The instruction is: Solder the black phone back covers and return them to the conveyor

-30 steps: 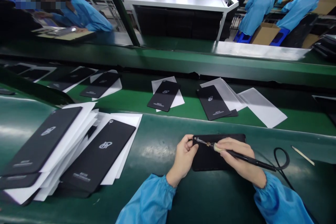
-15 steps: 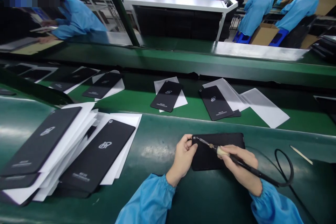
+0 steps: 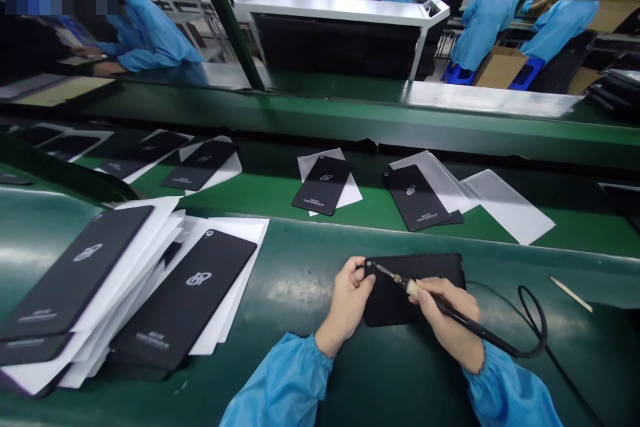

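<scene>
My right hand (image 3: 447, 320) grips a corded soldering iron (image 3: 395, 277) like a pen, with its thin metal tip at the upper left corner of a black phone back panel (image 3: 390, 303). That panel lies flat on the green bench (image 3: 295, 293). My left hand (image 3: 347, 303) pinches the panel's left edge, its fingers covering that end. The iron's black cable (image 3: 530, 340) loops away to the right of my right hand. The exact point of contact under the tip is too small to tell.
Stacked black panels on white sheets (image 3: 183, 297) fill the bench to my left. More panels on white sheets (image 3: 323, 185) lie on a lower green belt beyond. A thin pale stick (image 3: 571, 293) lies at right. People in blue gowns (image 3: 483, 27) work farther back.
My right hand and the iron's rear end have shifted slightly left, and the cable loop has moved with them. The panel and my left hand stay almost still.
</scene>
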{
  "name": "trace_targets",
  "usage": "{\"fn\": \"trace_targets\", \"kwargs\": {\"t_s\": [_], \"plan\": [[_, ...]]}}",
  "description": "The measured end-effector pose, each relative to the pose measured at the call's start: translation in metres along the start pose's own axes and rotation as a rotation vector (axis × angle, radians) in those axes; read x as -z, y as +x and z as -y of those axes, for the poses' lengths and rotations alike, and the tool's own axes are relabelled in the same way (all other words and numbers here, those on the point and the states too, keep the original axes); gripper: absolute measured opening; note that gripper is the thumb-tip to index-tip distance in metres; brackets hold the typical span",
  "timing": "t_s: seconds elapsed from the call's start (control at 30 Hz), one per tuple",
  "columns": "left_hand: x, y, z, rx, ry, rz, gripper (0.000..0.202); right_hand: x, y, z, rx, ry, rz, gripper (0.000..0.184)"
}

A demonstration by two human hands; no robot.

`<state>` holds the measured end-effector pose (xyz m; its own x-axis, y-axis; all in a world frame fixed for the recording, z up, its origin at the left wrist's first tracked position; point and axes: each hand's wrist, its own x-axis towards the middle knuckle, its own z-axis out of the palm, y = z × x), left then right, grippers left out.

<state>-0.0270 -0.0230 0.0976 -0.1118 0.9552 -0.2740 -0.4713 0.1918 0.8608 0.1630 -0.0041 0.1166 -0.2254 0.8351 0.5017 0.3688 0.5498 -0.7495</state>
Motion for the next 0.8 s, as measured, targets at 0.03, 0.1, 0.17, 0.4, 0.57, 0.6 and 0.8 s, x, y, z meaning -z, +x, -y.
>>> {"fn": "trace_targets", "kwargs": {"t_s": [0.03, 0.1, 0.17, 0.4, 0.57, 0.6, 0.8], "plan": [[0.0, 0.0, 0.0, -0.001, 0.001, 0.003, 0.026, -0.001, 0.0, 0.001, 0.002, 0.001, -0.003, 0.014], [0.0, 0.0, 0.001, -0.004, 0.002, 0.007, 0.027, -0.002, -0.001, 0.003, 0.012, -0.005, -0.015, 0.013], [0.001, 0.0, 0.001, -0.007, 0.001, 0.008, 0.027, -0.003, -0.002, 0.005, 0.028, -0.02, -0.035, 0.012], [0.001, 0.001, 0.001, -0.011, 0.01, 0.019, 0.026, -0.012, -0.016, 0.003, 0.07, -0.083, -0.078, 0.011], [0.0, 0.0, 0.0, -0.005, 0.004, 0.007, 0.027, -0.002, -0.02, 0.001, 0.129, -0.067, -0.087, 0.015], [0.0, 0.0, 0.0, -0.004, 0.0, 0.002, 0.028, 0.004, -0.018, 0.0, 0.144, -0.06, -0.098, 0.016], [0.001, 0.001, -0.001, -0.012, 0.021, 0.022, 0.029, 0.039, 0.017, -0.026, 0.195, -0.183, -0.034, 0.029]]}}
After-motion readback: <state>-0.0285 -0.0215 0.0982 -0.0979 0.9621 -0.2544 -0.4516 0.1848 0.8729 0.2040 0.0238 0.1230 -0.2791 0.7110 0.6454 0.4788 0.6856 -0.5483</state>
